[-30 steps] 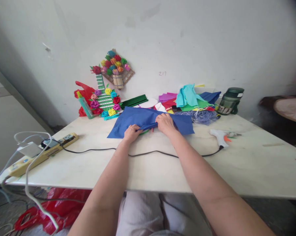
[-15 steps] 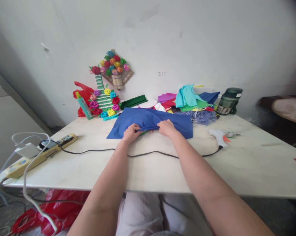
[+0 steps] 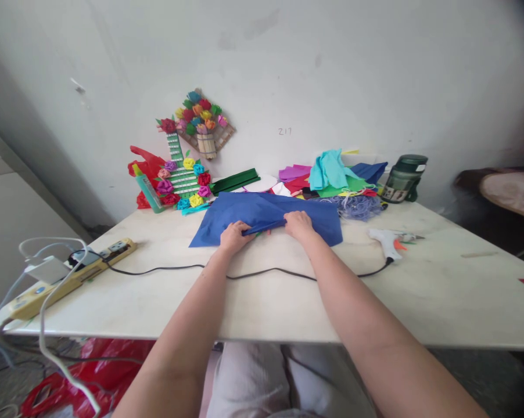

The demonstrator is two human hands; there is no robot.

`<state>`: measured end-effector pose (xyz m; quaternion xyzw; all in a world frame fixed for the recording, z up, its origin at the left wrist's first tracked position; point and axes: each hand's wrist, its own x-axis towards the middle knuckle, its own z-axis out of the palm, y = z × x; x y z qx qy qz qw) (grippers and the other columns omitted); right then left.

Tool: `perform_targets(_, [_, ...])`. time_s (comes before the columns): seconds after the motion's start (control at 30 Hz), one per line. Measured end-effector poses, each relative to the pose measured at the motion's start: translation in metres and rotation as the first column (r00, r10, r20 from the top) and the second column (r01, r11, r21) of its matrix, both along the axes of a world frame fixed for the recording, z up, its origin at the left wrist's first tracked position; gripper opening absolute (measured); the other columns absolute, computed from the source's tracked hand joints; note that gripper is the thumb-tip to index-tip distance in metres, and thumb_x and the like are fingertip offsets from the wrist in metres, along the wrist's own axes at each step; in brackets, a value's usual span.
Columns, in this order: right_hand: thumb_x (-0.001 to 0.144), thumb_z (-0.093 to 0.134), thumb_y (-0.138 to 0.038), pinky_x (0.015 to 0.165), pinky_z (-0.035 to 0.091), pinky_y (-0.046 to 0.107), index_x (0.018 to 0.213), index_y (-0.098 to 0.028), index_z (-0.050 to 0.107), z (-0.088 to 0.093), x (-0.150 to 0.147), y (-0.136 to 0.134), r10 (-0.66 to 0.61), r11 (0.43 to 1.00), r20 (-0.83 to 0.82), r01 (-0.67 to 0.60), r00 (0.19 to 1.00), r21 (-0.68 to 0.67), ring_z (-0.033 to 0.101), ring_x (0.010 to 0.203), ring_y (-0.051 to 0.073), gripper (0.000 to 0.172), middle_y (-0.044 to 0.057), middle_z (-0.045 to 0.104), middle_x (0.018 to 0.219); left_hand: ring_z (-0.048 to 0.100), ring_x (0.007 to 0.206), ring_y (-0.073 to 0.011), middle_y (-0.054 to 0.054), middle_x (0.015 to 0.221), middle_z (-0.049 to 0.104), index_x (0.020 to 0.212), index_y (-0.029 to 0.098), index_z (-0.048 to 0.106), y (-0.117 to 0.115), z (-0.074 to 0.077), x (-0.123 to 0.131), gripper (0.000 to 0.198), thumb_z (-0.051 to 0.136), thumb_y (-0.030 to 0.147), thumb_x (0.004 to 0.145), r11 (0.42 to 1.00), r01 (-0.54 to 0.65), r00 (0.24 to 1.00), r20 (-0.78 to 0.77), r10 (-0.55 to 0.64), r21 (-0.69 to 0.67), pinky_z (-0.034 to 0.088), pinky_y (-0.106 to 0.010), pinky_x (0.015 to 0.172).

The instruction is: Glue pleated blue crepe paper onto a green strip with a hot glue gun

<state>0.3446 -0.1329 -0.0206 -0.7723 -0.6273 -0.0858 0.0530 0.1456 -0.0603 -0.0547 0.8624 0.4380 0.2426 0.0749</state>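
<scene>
A wide sheet of dark blue paper or thin fabric (image 3: 240, 212) lies on the white table (image 3: 271, 307), with a rolled or folded ridge along its near edge. My left hand (image 3: 234, 237) has its fingers closed on that edge left of the middle. On the right, my right hand (image 3: 298, 224) pinches the same edge. Between the hands, small green and red bits peek out from under the edge; what they belong to is hidden. The fingertips of both hands are partly out of sight.
A glue gun (image 3: 384, 242) lies right, its black cord (image 3: 275, 270) crossing the table in front of the sheet to a power strip (image 3: 65, 284). Behind stand a flower-decorated model (image 3: 183, 177), a glue bottle (image 3: 147, 188), coloured sheets (image 3: 332, 171) and a dark green bottle (image 3: 405, 179).
My right hand has shifted slightly right along the blue edge. The left hand stays nearly in place, its fingers lying a little flatter over the edge.
</scene>
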Motion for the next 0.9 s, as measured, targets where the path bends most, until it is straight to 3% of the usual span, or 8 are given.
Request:
perform_targets(0.3, [0.078, 0.048, -0.016, 0.081, 0.034, 0.033, 0.092, -0.016, 0.066, 0.003, 0.007, 0.005, 0.006, 0.999, 0.031, -0.007, 1.000, 0.033, 0.059, 0.093, 0.022, 0.023, 0.011, 0.067, 0.094, 0.057, 0.095, -0.0190, 0.001, 0.103, 0.063, 0.093, 0.029, 0.067, 0.001, -0.001, 0.007, 0.020, 0.061, 0.034, 0.074, 0.998, -0.017, 1.000, -0.021, 0.018, 0.064, 0.032, -0.033, 0.102])
perform_targets(0.63, [0.081, 0.050, -0.022, 0.082, 0.032, 0.031, 0.095, -0.017, 0.066, 0.007, 0.014, 0.000, 0.010, 0.999, -0.009, -0.011, 1.000, -0.053, 0.058, 0.094, 0.020, 0.022, 0.011, 0.067, 0.099, 0.054, 0.097, -0.0245, -0.002, 0.104, 0.063, 0.094, 0.030, 0.068, -0.004, 0.005, 0.031, 0.023, 0.060, 0.032, 0.072, 0.985, -0.174, 0.984, -0.030, 0.174, 0.002, 0.046, -0.031, 0.077])
perform_targets(0.73, [0.082, 0.049, -0.023, 0.085, 0.031, 0.032, 0.098, -0.019, 0.066, 0.006, 0.019, -0.003, 0.065, 0.998, 0.003, -0.065, 0.998, 0.007, 0.056, 0.097, 0.020, 0.024, 0.009, 0.066, 0.101, 0.055, 0.095, -0.0237, -0.001, 0.104, 0.063, 0.093, 0.031, 0.068, -0.003, 0.006, 0.032, 0.023, 0.060, 0.034, 0.071, 0.983, -0.185, 0.982, -0.022, 0.185, -0.016, 0.046, -0.030, 0.074])
perform_targets(0.9, [0.081, 0.048, -0.021, 0.091, 0.029, 0.031, 0.099, -0.019, 0.067, 0.016, 0.032, -0.024, 0.114, 0.965, 0.038, -0.120, 0.993, 0.233, 0.052, 0.101, 0.020, 0.026, 0.008, 0.064, 0.106, 0.056, 0.096, -0.0233, 0.000, 0.104, 0.064, 0.092, 0.032, 0.068, -0.002, 0.011, 0.033, 0.024, 0.062, 0.033, 0.069, 0.978, -0.200, 0.980, -0.036, 0.198, -0.066, 0.046, -0.029, 0.073])
